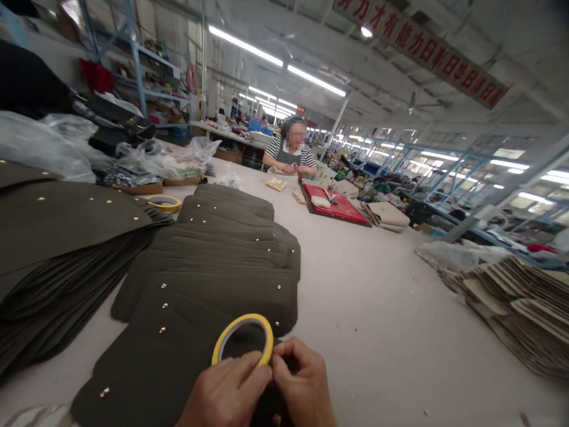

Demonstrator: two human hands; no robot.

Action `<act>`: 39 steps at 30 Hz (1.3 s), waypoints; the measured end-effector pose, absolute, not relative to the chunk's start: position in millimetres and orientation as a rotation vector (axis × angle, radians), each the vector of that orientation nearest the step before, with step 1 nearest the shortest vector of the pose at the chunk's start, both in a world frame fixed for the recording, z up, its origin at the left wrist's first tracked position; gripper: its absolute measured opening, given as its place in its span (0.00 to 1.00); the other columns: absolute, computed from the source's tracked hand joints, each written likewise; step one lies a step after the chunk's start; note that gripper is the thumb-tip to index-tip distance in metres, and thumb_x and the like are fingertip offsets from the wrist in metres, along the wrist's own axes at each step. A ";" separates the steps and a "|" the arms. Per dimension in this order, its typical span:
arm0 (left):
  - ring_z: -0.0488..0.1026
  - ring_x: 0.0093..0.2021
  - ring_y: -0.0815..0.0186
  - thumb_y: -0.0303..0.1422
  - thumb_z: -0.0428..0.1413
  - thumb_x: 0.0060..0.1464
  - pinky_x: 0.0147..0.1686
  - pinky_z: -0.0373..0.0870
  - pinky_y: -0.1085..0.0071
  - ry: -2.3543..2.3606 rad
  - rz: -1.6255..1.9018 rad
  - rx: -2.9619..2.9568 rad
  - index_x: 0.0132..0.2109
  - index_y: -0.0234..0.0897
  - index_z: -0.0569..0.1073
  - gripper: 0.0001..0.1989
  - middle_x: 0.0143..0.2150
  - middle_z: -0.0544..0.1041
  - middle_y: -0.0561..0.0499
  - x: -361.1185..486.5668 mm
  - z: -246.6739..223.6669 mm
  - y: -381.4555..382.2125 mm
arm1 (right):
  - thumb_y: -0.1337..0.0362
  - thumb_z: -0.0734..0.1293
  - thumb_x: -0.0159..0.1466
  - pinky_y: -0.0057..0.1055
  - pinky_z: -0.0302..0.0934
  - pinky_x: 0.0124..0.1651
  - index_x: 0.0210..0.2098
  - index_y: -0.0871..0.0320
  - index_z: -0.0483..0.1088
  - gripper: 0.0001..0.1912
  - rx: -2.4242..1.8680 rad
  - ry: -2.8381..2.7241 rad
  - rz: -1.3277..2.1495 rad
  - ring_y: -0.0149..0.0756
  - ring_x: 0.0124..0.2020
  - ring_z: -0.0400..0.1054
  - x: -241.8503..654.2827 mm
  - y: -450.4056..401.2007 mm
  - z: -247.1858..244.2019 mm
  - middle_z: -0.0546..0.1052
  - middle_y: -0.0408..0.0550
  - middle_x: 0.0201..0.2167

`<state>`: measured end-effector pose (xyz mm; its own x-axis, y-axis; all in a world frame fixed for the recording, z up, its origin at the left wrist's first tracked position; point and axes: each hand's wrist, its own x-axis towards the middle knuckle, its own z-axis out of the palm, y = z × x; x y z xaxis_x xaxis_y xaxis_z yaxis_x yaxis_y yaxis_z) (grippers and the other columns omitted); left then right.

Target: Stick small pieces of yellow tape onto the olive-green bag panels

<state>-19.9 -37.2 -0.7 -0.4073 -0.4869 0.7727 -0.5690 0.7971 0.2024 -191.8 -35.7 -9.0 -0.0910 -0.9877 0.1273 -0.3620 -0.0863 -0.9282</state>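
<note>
My left hand [229, 388] is closed around the lower rim of a yellow tape roll [243, 322], which stands up on edge. Right beside it, my right hand [302, 379] has its thumb and forefinger pinched together at the roll's right side; what lies between those fingertips is too small to make out. Under and beyond both hands spreads a row of overlapping dark olive panels [213, 290] with small gold metal studs. Part of a dark piece with a gold fitting shows below my hands.
A pile of similar olive panels [66, 231] lies left, near a second yellow tape roll [164, 203]. Across the table [355, 279] sits a person [291, 148] in a striped top. A red board [333, 204] lies before them; beige panels [524, 308] are stacked right.
</note>
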 end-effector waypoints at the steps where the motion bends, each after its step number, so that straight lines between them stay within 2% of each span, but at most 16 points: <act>1: 0.74 0.28 0.69 0.26 0.42 0.67 0.30 0.70 0.76 -2.042 0.121 0.762 0.41 0.38 0.72 0.14 0.34 0.78 0.49 -20.6 1.9 -38.8 | 0.63 0.69 0.57 0.26 0.64 0.26 0.25 0.59 0.74 0.07 -1.381 1.485 -1.180 0.31 0.21 0.69 -195.8 -39.8 -7.2 0.76 0.44 0.20; 4: 0.74 0.32 0.66 0.26 0.42 0.67 0.33 0.71 0.72 -2.034 0.186 0.850 0.41 0.36 0.71 0.13 0.36 0.78 0.48 -17.7 2.8 -49.3 | 0.53 0.72 0.55 0.28 0.65 0.26 0.28 0.61 0.75 0.15 -1.182 1.446 -1.173 0.32 0.20 0.68 -212.0 -54.6 -3.5 0.75 0.44 0.19; 7: 0.75 0.38 0.60 0.25 0.43 0.66 0.37 0.74 0.67 -2.200 0.220 1.010 0.39 0.37 0.72 0.14 0.37 0.77 0.47 -14.1 -6.5 -61.2 | 0.50 0.73 0.55 0.29 0.67 0.28 0.30 0.62 0.76 0.18 -1.211 1.453 -1.166 0.33 0.22 0.68 -222.9 -67.0 -5.9 0.75 0.44 0.19; 12: 0.74 0.42 0.56 0.24 0.57 0.58 0.39 0.77 0.62 -2.372 0.144 1.126 0.39 0.36 0.73 0.04 0.41 0.77 0.47 -18.1 -22.1 -65.5 | 0.54 0.68 0.62 0.27 0.63 0.28 0.31 0.59 0.76 0.14 -1.482 1.552 -1.061 0.32 0.24 0.68 -216.8 -74.9 -10.1 0.76 0.43 0.22; 18: 0.73 0.42 0.55 0.24 0.59 0.56 0.39 0.78 0.59 -2.378 0.055 1.150 0.40 0.36 0.73 0.05 0.42 0.76 0.46 -19.7 -22.3 -62.2 | 0.63 0.64 0.64 0.29 0.61 0.33 0.28 0.57 0.73 0.10 -1.896 1.701 -0.974 0.34 0.27 0.70 -203.5 -79.5 -4.2 0.77 0.43 0.24; 20: 0.73 0.42 0.55 0.24 0.60 0.55 0.39 0.79 0.58 -2.365 0.037 1.153 0.39 0.36 0.73 0.05 0.41 0.76 0.46 -19.1 -21.7 -62.0 | 0.64 0.63 0.64 0.29 0.61 0.33 0.30 0.56 0.72 0.09 -1.984 1.740 -0.949 0.35 0.27 0.71 -201.2 -81.1 -6.0 0.77 0.44 0.26; 22: 0.72 0.43 0.54 0.23 0.60 0.55 0.40 0.78 0.58 -2.359 0.026 1.151 0.39 0.36 0.73 0.06 0.42 0.76 0.46 -18.7 -21.8 -62.4 | 0.65 0.63 0.65 0.29 0.62 0.33 0.38 0.56 0.72 0.06 -1.985 1.782 -0.949 0.36 0.27 0.73 -200.9 -81.9 -9.3 0.78 0.43 0.25; 24: 0.72 0.44 0.54 0.23 0.58 0.57 0.41 0.78 0.59 -2.341 0.030 1.150 0.39 0.35 0.73 0.05 0.42 0.76 0.46 -18.6 -23.1 -63.2 | 0.64 0.65 0.64 0.29 0.62 0.31 0.43 0.57 0.69 0.08 -1.921 1.838 -0.982 0.35 0.24 0.72 -203.0 -81.5 -12.3 0.77 0.41 0.23; 26: 0.71 0.46 0.55 0.23 0.54 0.60 0.43 0.77 0.60 -2.306 0.052 1.139 0.40 0.36 0.73 0.05 0.43 0.76 0.46 -19.0 -25.3 -64.3 | 0.62 0.67 0.64 0.29 0.62 0.29 0.38 0.56 0.68 0.05 -1.883 1.864 -1.019 0.34 0.23 0.71 -207.2 -79.4 -14.1 0.75 0.40 0.22; 29: 0.70 0.50 0.56 0.22 0.47 0.63 0.46 0.75 0.61 -2.240 0.108 1.123 0.41 0.36 0.73 0.11 0.45 0.75 0.45 -20.3 -27.8 -65.4 | 0.62 0.66 0.66 0.28 0.64 0.32 0.30 0.55 0.70 0.08 -1.952 1.777 -1.053 0.34 0.27 0.71 -213.8 -74.3 -15.5 0.76 0.43 0.26; 35: 0.70 0.45 0.55 0.21 0.49 0.61 0.44 0.73 0.58 -2.241 0.055 1.184 0.40 0.37 0.72 0.09 0.42 0.74 0.46 -22.1 -23.2 -66.6 | 0.67 0.62 0.68 0.30 0.66 0.40 0.37 0.56 0.75 0.09 -2.154 1.688 -1.089 0.36 0.34 0.74 -211.6 -72.7 -20.7 0.80 0.48 0.33; 39: 0.67 0.38 0.56 0.22 0.49 0.61 0.45 0.69 0.54 -2.266 0.026 1.197 0.38 0.38 0.71 0.09 0.35 0.72 0.49 -21.7 -18.3 -68.4 | 0.66 0.63 0.67 0.29 0.63 0.38 0.34 0.57 0.74 0.08 -2.170 1.810 -0.979 0.35 0.32 0.72 -203.6 -79.0 -19.2 0.77 0.46 0.31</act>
